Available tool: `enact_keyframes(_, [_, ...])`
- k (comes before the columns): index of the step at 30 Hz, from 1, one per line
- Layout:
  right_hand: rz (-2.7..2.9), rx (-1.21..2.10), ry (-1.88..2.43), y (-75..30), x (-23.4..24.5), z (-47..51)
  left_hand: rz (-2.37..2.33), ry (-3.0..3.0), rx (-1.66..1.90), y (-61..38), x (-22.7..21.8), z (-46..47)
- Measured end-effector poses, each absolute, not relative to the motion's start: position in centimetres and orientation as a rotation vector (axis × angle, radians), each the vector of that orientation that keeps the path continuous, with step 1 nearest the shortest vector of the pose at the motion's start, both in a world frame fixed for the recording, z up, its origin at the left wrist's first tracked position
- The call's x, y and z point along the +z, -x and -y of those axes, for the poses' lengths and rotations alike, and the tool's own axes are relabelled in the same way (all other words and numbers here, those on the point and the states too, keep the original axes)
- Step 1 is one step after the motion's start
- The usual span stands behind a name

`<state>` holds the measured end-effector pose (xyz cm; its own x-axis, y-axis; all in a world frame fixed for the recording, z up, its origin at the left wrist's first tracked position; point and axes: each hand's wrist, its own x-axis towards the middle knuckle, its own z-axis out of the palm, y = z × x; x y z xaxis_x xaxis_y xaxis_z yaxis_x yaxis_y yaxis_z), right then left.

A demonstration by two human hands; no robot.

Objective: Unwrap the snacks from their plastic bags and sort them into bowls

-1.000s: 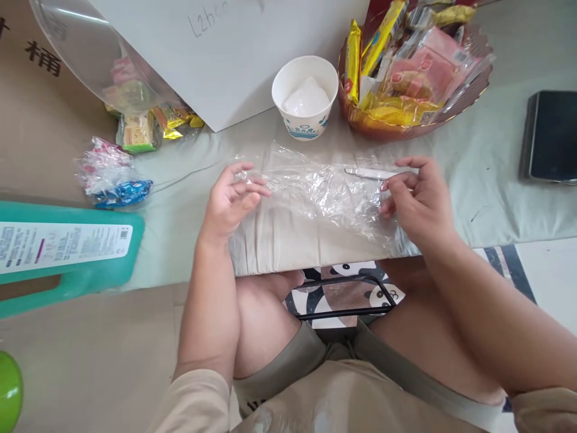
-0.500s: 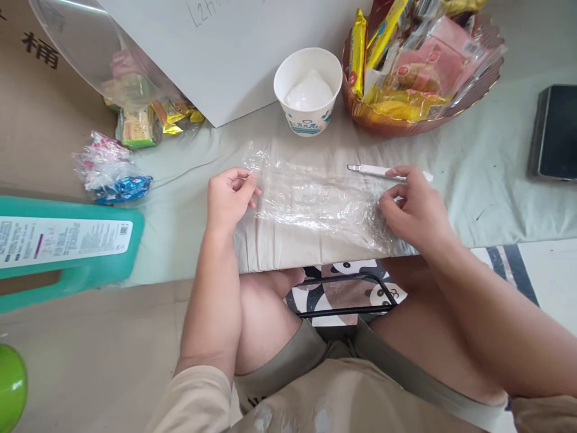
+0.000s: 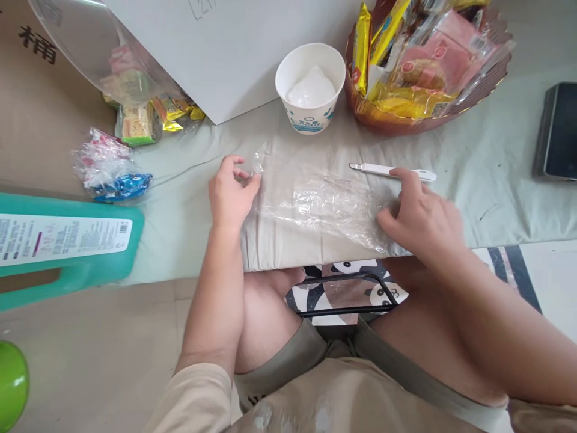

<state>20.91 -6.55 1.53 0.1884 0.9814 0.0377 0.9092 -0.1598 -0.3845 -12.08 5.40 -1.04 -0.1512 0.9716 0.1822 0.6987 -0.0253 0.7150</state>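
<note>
A clear, crinkled plastic bag lies flat on the cloth-covered table between my two hands. At its left edge is my left hand, its thumb against the plastic and its fingers loosely apart. My right hand is over the bag's right end, thumb and index finger spread. That index fingertip overlaps the handle of a white utility knife, whose short blade points left; whether it touches is unclear. Behind the bag stands a white paper cup with blue print and a white lump inside.
A reddish scalloped bowl of wrapped snacks sits at the back right, a dark phone-like device at the far right. On the left are a teal jug, crumpled wrappers and small snack packs. A white box stands behind.
My left hand's fingers have loosened from their pinch on the bag's edge and lifted apart. My right hand has shifted slightly right, its thumb and index finger spreading wider.
</note>
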Motion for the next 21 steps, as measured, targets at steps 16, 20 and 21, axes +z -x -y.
enact_keyframes(16, [2.419,0.341,1.549,-17.8,0.8,7.4,-1.531,-2.257,0.529,6.5,-1.0,-2.8])
enact_keyframes(20, [2.44,0.256,1.62,-17.5,2.0,7.8,-1.608,-2.132,0.717,8.5,-2.4,-3.9])
enact_keyframes(21, [2.432,0.241,1.644,-17.4,2.2,7.9,-1.613,-2.097,0.773,8.7,-2.4,-4.0])
